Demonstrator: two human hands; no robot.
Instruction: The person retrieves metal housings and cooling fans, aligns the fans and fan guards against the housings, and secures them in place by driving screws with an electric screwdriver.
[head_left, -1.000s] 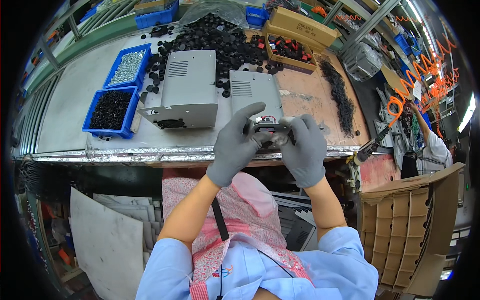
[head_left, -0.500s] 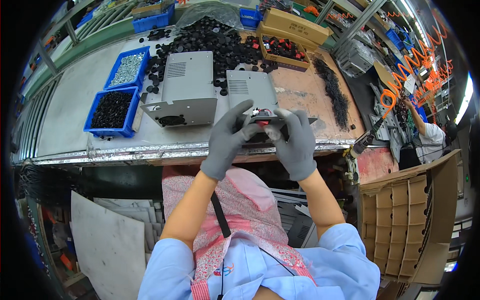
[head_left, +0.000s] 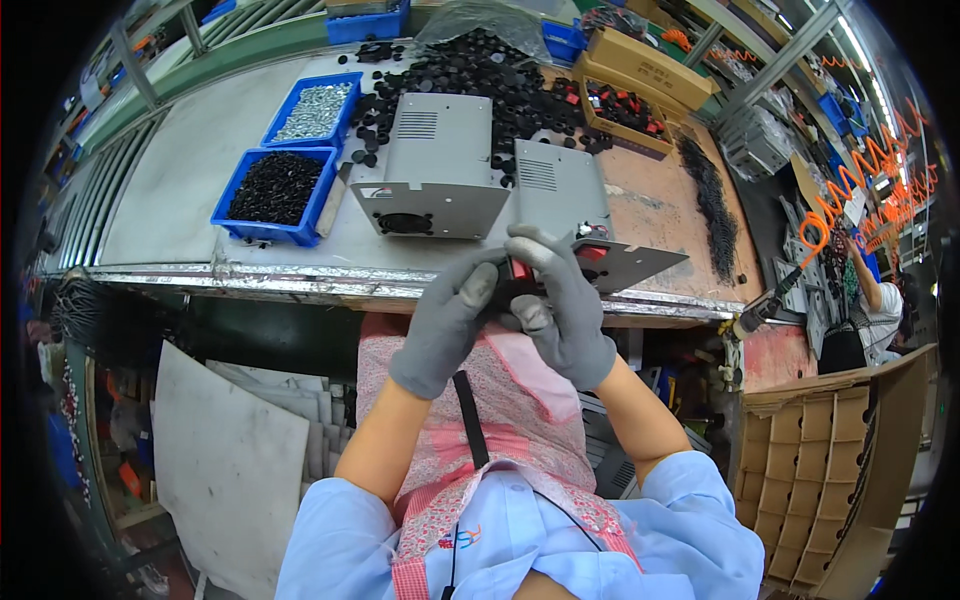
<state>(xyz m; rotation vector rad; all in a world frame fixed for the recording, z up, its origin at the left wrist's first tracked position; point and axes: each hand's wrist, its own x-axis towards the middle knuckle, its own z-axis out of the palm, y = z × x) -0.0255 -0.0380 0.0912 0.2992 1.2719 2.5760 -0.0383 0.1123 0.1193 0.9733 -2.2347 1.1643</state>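
Note:
My gloved left hand point(head_left: 447, 325) and gloved right hand point(head_left: 563, 318) are together just off the front edge of the bench. Between them is a small red-and-black rocker switch point(head_left: 520, 270), partly covered by the grey fingers. Both hands are closed around it. Right behind them stands a grey metal housing point(head_left: 563, 190) with vent slots. Another red part point(head_left: 592, 253) and a white connector show at its front panel, close to my right fingertips. A second grey housing point(head_left: 440, 140), with a round fan opening in its front, stands to the left.
Blue bins of silvery hardware point(head_left: 313, 110) and small black parts point(head_left: 275, 190) sit left. Loose black caps point(head_left: 480, 75) are heaped behind. A carton of red-and-black parts point(head_left: 627, 112) and black wires point(head_left: 708, 205) lie right. A power driver point(head_left: 757, 315) hangs near a divided carton point(head_left: 800, 470); a co-worker is far right.
My hands have come away from the housing's front panel, toward me, and now hold the red-and-black switch between them. The view has shifted, so the bench things appear further right.

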